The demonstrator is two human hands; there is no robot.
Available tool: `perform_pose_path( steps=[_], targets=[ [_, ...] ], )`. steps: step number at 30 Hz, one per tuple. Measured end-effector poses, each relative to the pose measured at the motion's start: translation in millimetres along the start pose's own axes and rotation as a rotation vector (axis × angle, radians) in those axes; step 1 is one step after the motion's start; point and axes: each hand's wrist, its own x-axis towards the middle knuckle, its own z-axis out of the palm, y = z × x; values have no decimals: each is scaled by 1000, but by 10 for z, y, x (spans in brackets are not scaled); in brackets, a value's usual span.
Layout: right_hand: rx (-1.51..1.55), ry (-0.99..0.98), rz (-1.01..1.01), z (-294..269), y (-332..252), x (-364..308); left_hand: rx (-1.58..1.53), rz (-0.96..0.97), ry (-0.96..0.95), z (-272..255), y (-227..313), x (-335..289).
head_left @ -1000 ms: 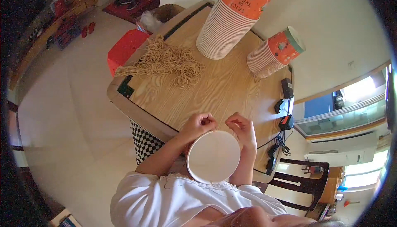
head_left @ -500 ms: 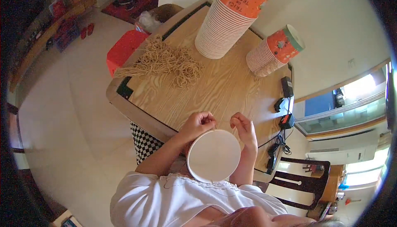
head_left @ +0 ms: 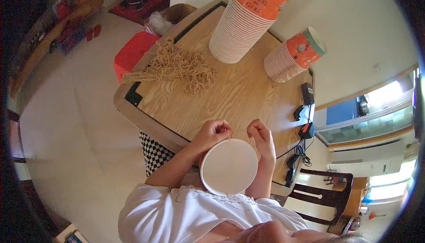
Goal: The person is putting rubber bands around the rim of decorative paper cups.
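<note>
Two bare hands at the paper bucket (head_left: 229, 168), which sits against the white shirt (head_left: 195, 212), round end up, probably braced there to free both hands. Left hand (head_left: 215, 133): fingers pinched at its far rim. Right hand (head_left: 260, 136): fingers curled together just beyond-right; strand held? Can't tell. Beyond-left of bucket: tangled twine (head_left: 183, 68), seemingly kept within reach. Farther beyond: two nested bucket stacks (head_left: 241, 30), presumably saving space.

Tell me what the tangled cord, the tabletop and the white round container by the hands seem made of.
Tangled cord: probably jute or similar plant fibre, matte; tan, in loose kinked loops.
Tabletop: wood or wood-look laminate, smooth; grain shows, but which stays unclear.
White round container: likely paperboard, smooth, matte; plain white with a thin rim.
</note>
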Motion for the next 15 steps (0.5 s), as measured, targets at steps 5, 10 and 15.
perform_pose_path(
  steps=[5,10,15],
  targets=[
    [56,33,-1,41,-108,-5,8,21,7,-16,-50,5],
    [-37,119,83,86,-129,12,23,-19,36,-17,-20,15],
    [-192,141,164,84,-129,50,-22,18,57,-42,-60,70]
  ],
)
